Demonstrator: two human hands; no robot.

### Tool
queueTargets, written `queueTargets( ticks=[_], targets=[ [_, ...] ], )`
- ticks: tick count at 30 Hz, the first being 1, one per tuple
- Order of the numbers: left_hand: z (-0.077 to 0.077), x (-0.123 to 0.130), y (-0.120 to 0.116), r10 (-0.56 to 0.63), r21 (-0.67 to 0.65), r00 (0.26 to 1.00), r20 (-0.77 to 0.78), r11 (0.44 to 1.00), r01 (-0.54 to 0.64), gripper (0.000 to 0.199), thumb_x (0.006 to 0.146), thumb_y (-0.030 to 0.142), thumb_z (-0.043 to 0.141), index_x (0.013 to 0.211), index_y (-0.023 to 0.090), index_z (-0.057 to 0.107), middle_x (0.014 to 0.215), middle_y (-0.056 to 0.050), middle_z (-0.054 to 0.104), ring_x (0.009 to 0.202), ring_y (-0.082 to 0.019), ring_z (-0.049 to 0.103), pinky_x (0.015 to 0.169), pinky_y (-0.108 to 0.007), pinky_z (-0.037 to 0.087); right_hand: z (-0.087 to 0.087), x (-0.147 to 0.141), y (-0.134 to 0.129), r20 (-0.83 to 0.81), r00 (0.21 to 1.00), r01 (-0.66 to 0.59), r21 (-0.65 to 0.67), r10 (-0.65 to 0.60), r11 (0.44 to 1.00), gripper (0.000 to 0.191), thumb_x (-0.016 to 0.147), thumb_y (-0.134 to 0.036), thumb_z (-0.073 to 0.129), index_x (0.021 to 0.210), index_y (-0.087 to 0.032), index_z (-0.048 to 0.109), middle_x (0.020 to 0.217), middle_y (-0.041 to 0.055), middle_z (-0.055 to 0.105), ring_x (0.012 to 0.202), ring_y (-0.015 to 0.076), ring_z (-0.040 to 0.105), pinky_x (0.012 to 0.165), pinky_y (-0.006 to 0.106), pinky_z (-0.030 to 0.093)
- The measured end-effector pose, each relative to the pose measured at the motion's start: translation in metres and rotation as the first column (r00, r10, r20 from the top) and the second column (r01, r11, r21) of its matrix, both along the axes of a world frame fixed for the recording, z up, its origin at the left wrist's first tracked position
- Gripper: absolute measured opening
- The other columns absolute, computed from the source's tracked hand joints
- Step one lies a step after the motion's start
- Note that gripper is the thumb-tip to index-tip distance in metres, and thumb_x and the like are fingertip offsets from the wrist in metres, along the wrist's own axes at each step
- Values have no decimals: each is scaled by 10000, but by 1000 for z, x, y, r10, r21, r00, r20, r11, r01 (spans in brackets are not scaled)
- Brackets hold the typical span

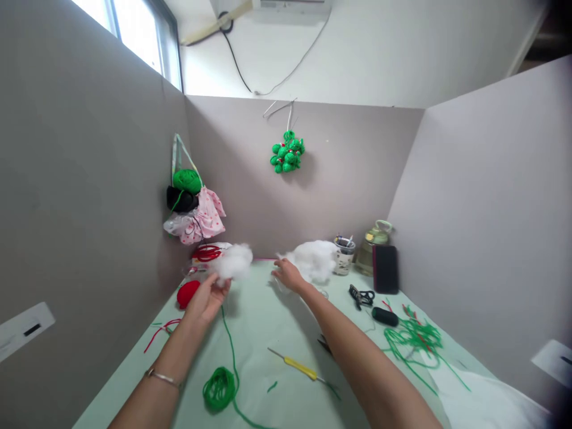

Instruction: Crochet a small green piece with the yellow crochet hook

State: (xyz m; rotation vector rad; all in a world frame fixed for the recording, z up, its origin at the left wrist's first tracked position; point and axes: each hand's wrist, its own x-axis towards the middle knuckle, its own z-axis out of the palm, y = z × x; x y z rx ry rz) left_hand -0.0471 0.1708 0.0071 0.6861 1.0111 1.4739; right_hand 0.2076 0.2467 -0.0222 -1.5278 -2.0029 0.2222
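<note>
A fluffy tuft of white fiberfill stuffing [236,260] is held in the fingertips of my left hand [213,298], raised over the left part of the table. My right hand [287,275] is at the near left edge of a larger pile of fiberfill [315,260], its fingers loosely bent and apart, pointing left. Between my forearms lie a crochet hook with a yellow handle [300,367] and a small wound bundle of green yarn [218,389]. A strand of green yarn [231,339] runs up toward my left hand. Dark scissors [325,344] are partly hidden by my right forearm.
A red yarn ball [187,294] lies at left. A pen cup [344,256], a bottle [373,247], a dark phone [385,269] and tangled green yarn [413,339] are on the right. Partition walls enclose the table; a green crocheted bunch [287,155] hangs at the back.
</note>
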Motion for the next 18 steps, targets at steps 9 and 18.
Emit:
queueTargets(
  ticks=[9,18],
  targets=[
    [3,28,-52,-174,3,975,140,984,176,371,1011,349,690,1339,179,648,1330,-114,682,1096,-262,707,912,-471,625,49,-32,-79,-319,899,-272,127,299,954,537,922,-396,755,1423,-268,612,1320,91,725,1095,221,717,966,383,601],
    [4,26,-110,-310,-11,948,76,950,312,292,1009,302,698,1270,173,679,1232,-97,717,968,-218,725,800,-389,644,59,-55,-158,-403,838,-332,158,368,930,359,751,-264,813,1101,-218,744,1158,76,774,1044,245,703,962,389,553]
  ],
)
